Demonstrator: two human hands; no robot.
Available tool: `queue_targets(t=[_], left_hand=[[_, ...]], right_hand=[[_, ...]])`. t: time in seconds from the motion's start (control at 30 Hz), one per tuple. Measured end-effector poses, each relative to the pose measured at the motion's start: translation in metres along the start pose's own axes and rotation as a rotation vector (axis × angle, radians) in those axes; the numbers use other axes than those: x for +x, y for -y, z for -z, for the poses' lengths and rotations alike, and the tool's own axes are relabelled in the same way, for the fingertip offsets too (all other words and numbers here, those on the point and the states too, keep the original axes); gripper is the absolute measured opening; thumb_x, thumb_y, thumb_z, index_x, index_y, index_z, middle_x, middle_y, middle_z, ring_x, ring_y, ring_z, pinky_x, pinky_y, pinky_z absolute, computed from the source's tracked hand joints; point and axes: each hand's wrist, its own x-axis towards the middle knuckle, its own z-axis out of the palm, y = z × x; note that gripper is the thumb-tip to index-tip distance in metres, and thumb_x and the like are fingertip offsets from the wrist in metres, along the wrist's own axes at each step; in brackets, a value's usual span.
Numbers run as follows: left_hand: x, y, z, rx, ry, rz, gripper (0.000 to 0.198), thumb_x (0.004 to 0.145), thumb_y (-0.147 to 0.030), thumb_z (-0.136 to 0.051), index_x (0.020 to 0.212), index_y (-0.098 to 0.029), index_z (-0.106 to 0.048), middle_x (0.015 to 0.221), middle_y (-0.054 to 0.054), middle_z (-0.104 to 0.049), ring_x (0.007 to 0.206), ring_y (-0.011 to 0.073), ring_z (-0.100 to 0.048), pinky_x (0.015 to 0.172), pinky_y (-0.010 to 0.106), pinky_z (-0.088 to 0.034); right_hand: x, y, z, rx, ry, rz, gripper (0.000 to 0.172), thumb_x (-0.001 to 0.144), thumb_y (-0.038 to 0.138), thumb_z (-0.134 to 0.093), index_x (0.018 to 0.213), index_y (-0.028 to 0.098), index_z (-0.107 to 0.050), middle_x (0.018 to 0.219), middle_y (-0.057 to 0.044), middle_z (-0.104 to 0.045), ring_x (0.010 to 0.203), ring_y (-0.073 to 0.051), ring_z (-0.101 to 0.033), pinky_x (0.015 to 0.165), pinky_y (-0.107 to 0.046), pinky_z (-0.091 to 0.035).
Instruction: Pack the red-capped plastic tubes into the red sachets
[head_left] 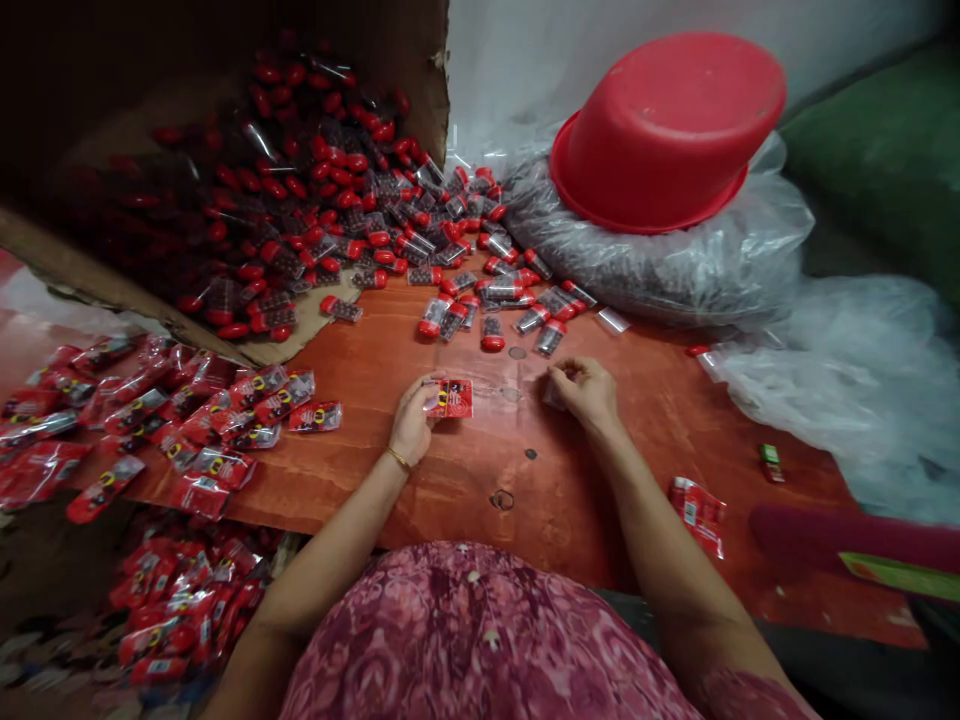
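Grasps a red printed packet point(456, 399) in the left hand point(412, 422), over the red-brown tabletop point(465, 480). Curls the right hand point(589, 390), off to the right, around a small clear item point(553, 397), mostly covered; cannot tell whether pinched or merely touched. Just beyond both hands, has red-capped containers point(493, 335) strewn out from a cardboard box point(424, 100). Left of the left hand, has heaped red packets point(259, 395). Beyond the right hand, has an upturned red tub point(660, 130) on a bulging clear bag point(667, 285).
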Motion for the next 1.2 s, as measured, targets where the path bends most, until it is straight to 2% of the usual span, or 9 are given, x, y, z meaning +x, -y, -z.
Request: queue_targets(t=[0.13, 0.2, 0.23, 0.37, 0.5, 0.67, 0.77, 0.93, 1.2], left_hand=[[0.001, 0.001, -0.002, -0.024, -0.024, -0.018, 0.023, 0.057, -0.015, -0.056, 0.079, -0.014, -0.063, 0.069, -0.001, -0.063, 0.056, 0.0085, -0.056, 0.051, 0.019, -0.041], [0.000, 0.004, -0.004, -0.063, -0.026, -0.029, 0.024, 0.058, -0.016, -0.058, 0.082, -0.015, -0.062, 0.070, -0.002, -0.063, 0.057, 0.0084, -0.056, 0.052, 0.019, -0.041], [-0.001, 0.005, -0.006, -0.086, -0.021, -0.040, 0.024, 0.058, -0.017, -0.060, 0.083, -0.016, -0.061, 0.071, -0.002, -0.064, 0.059, 0.0087, -0.057, 0.054, 0.019, -0.042], [-0.007, 0.011, -0.009, -0.124, 0.044, -0.141, 0.027, 0.061, -0.021, -0.066, 0.087, -0.017, -0.059, 0.081, 0.001, -0.067, 0.069, 0.0115, -0.060, 0.067, 0.024, -0.045], [-0.009, 0.005, 0.003, -0.106, 0.105, -0.203, 0.032, 0.057, -0.018, -0.071, 0.088, -0.017, -0.061, 0.083, 0.002, -0.068, 0.072, 0.0121, -0.060, 0.071, 0.024, -0.044], [-0.007, -0.011, 0.020, -0.340, 0.227, 0.057, 0.019, 0.061, -0.025, -0.068, 0.076, -0.013, -0.064, 0.073, 0.003, -0.067, 0.066, 0.0140, -0.059, 0.066, 0.027, -0.045], [-0.004, -0.013, 0.022, -0.353, 0.258, 0.133, 0.020, 0.064, -0.029, -0.072, 0.075, -0.014, -0.065, 0.073, 0.003, -0.067, 0.065, 0.0131, -0.059, 0.067, 0.026, -0.045], [-0.006, -0.011, 0.021, -0.158, 0.421, 0.038, 0.032, 0.053, -0.038, -0.080, 0.072, -0.015, -0.066, 0.066, 0.003, -0.064, 0.061, 0.0127, -0.055, 0.065, 0.027, -0.043], [-0.019, -0.008, 0.034, 0.058, 0.321, -0.196, 0.036, 0.067, -0.055, -0.062, 0.061, -0.020, -0.057, 0.060, 0.002, -0.053, 0.056, 0.0140, -0.045, 0.057, 0.029, -0.038]], right_hand=[[-0.001, 0.011, 0.010, -0.211, -0.096, 0.071, 0.035, 0.078, 0.038, -0.049, 0.097, 0.013, -0.064, 0.107, -0.017, -0.055, 0.094, -0.027, -0.053, 0.077, -0.041, -0.043], [-0.018, 0.028, 0.007, -0.123, -0.108, 0.135, 0.044, 0.082, 0.044, -0.044, 0.110, 0.012, -0.059, 0.119, -0.018, -0.048, 0.102, -0.029, -0.048, 0.084, -0.045, -0.040], [-0.028, 0.037, 0.001, -0.030, -0.051, 0.172, 0.046, 0.084, 0.046, -0.042, 0.112, 0.014, -0.057, 0.119, -0.017, -0.049, 0.102, -0.028, -0.049, 0.086, -0.045, -0.040], [-0.064, 0.070, -0.035, 0.445, 0.382, 0.258, 0.045, 0.085, 0.053, -0.037, 0.095, 0.018, -0.063, 0.084, -0.006, -0.064, 0.075, -0.018, -0.058, 0.069, -0.032, -0.049], [-0.070, 0.084, -0.056, 0.807, 0.491, 0.161, 0.042, 0.075, 0.057, -0.053, 0.088, 0.018, -0.061, 0.083, -0.006, -0.065, 0.074, -0.018, -0.059, 0.066, -0.030, -0.049], [-0.055, 0.096, -0.042, 0.916, 0.661, 0.093, 0.040, 0.071, 0.054, -0.062, 0.087, 0.018, -0.061, 0.081, -0.004, -0.064, 0.064, -0.014, -0.058, 0.056, -0.026, -0.050], [-0.047, 0.103, -0.035, 0.957, 0.743, 0.102, 0.037, 0.069, 0.052, -0.066, 0.086, 0.019, -0.062, 0.076, -0.002, -0.064, 0.061, -0.012, -0.058, 0.056, -0.026, -0.051], [-0.040, 0.111, -0.032, 0.968, 0.830, 0.168, 0.035, 0.066, 0.051, -0.069, 0.078, 0.019, -0.064, 0.069, 0.000, -0.064, 0.056, -0.010, -0.057, 0.053, -0.024, -0.049], [-0.026, 0.119, -0.036, 0.926, 0.954, 0.163, 0.042, 0.063, 0.052, -0.070, 0.083, 0.016, -0.064, 0.066, 0.000, -0.064, 0.054, -0.010, -0.057, 0.052, -0.023, -0.049]])
